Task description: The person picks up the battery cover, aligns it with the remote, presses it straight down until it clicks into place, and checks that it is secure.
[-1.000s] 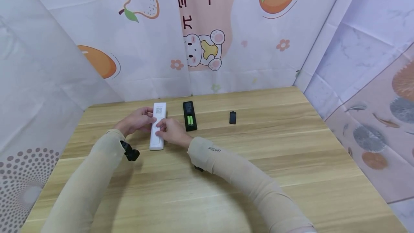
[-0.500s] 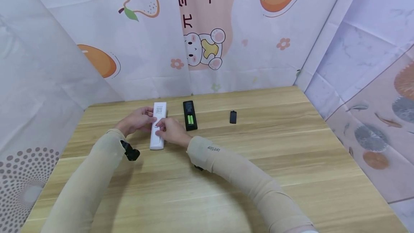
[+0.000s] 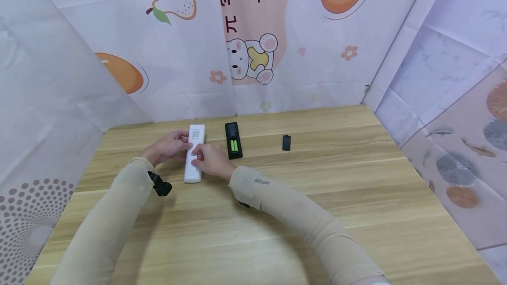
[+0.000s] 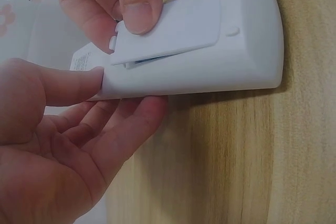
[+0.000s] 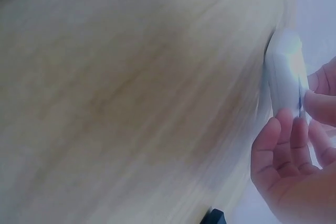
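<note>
A white remote control (image 3: pixel 193 174) lies back side up on the table, a printed code near its far end. My left hand (image 3: pixel 168 147) grips it from the left, thumb on the back and fingers along the side. From the right, my right hand (image 3: pixel 214 160) pinches the white battery cover (image 4: pixel 184 27). In the left wrist view, that cover is tilted, one end raised above the remote and a dark gap under its edge. The right thumb (image 4: pixel 139 17) presses on its raised end. What lies inside the compartment is hidden.
To the right of the hands lies a black remote (image 3: pixel 233 131) with two green batteries (image 3: pixel 234 146) in its uncovered compartment. Farther right is a small black battery cover (image 3: pixel 286 143). A printed curtain (image 3: pixel 178 78) hangs behind the wooden table (image 3: pixel 356 179).
Both hands keep their places on the white remote and its cover. The head view has shifted slightly; nothing else has visibly moved.
</note>
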The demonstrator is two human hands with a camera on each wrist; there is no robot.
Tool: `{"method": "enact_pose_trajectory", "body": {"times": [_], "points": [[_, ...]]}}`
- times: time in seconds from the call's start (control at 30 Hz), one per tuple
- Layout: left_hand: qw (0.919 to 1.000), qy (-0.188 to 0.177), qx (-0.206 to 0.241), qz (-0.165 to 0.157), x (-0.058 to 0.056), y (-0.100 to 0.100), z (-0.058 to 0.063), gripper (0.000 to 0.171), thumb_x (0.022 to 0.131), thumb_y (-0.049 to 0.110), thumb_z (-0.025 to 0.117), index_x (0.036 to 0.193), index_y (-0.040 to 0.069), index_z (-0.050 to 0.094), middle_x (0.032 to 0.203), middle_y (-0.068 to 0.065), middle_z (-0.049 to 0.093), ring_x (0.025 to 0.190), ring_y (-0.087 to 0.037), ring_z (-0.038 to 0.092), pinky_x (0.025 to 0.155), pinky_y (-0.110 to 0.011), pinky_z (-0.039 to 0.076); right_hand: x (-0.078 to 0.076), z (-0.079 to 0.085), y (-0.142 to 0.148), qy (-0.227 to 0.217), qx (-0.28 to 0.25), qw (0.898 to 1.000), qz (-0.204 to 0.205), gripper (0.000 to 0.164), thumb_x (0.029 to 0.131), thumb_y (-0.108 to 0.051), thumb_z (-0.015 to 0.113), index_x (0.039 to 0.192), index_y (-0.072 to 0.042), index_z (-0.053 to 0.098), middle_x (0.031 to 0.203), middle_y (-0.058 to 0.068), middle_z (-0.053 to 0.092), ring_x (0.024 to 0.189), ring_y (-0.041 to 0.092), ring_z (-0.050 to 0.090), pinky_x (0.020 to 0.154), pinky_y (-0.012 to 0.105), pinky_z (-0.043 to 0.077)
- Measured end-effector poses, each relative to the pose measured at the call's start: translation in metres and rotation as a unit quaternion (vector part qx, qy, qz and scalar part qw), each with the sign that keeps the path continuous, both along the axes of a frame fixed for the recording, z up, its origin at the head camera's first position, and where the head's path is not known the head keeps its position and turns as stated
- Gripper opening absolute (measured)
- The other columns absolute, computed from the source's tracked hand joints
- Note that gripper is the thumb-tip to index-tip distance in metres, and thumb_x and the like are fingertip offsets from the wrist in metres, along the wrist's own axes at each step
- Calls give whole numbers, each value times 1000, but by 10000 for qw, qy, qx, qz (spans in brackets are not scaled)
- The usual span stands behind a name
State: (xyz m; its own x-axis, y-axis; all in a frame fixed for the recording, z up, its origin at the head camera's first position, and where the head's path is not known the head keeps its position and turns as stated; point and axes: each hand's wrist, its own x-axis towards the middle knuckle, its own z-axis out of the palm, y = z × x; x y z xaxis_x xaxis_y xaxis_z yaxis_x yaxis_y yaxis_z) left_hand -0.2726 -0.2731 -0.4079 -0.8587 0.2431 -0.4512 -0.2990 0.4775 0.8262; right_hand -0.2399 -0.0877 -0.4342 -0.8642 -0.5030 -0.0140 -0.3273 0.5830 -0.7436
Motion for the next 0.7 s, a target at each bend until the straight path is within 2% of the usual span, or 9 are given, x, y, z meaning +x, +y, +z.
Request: {"method": "enact_pose_trajectory", "body": {"times": [0.7], "points": [[10000, 42, 45, 39, 4, 2, 3, 59, 105, 7, 49, 155, -6, 21, 140, -26, 39, 123, -38, 51, 98, -52, 53, 3, 2, -2, 32, 243, 9996, -102, 20, 95, -21, 74, 112, -13, 65, 85, -5, 58, 69, 8, 54, 58, 19, 44]]}}
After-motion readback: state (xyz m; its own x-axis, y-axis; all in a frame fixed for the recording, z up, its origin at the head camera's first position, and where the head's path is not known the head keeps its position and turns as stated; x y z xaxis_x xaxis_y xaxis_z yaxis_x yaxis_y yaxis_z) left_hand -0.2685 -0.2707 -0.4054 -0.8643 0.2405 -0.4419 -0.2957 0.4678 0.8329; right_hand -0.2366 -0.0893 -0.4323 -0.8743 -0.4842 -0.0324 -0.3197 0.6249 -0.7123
